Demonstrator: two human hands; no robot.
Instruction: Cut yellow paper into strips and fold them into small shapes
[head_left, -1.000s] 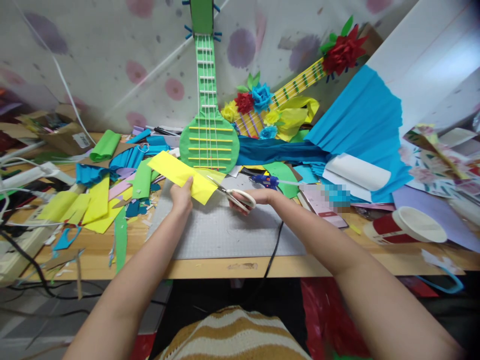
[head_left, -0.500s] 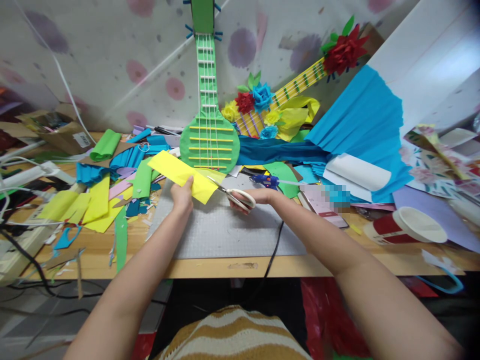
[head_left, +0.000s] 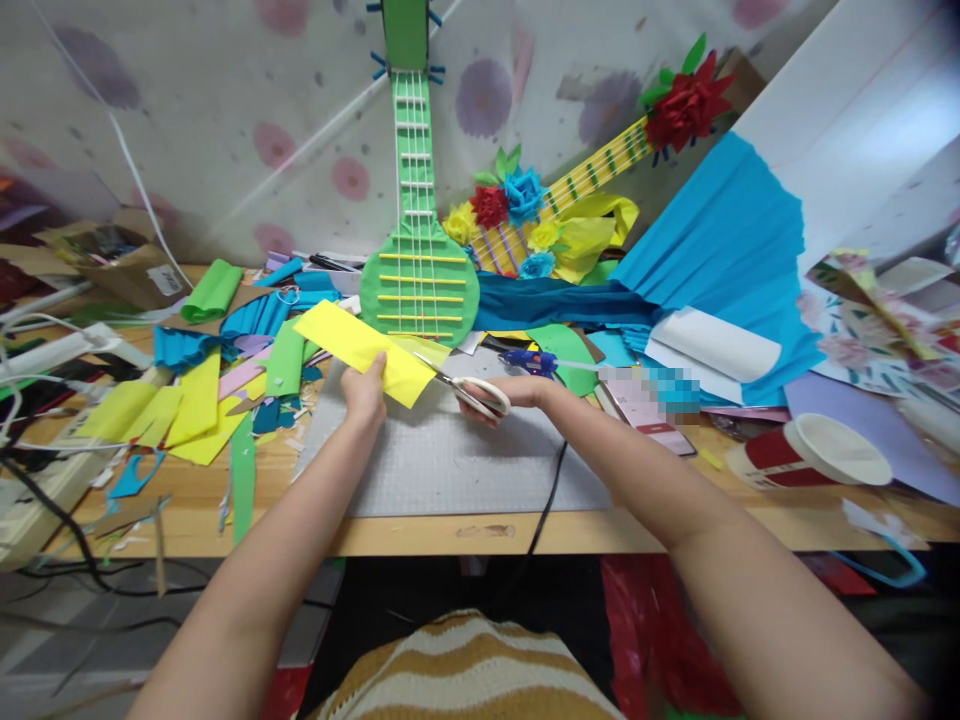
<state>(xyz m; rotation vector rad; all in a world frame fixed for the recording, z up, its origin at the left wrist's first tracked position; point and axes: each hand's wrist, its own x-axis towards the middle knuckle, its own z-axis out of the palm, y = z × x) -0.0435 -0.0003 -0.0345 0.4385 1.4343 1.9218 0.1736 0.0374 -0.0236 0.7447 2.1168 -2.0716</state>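
The left grip (head_left: 365, 392) pinches a yellow paper strip (head_left: 346, 343), thumb on top, the strip reaching out to both sides of it. The right grip (head_left: 516, 392) holds scissors (head_left: 459, 384) by their white handles, blades pointing leftward at the paper's right end. Beyond both grips stands a green stringed instrument (head_left: 420, 275); a blue glue gun (head_left: 529, 361) lies just behind the right one, a grey mat (head_left: 465, 470) below.

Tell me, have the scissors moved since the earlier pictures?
No, not visibly: the scissors keep the same place, to the lower right of the green instrument.

Hardly any visible change, view shifted very slightly
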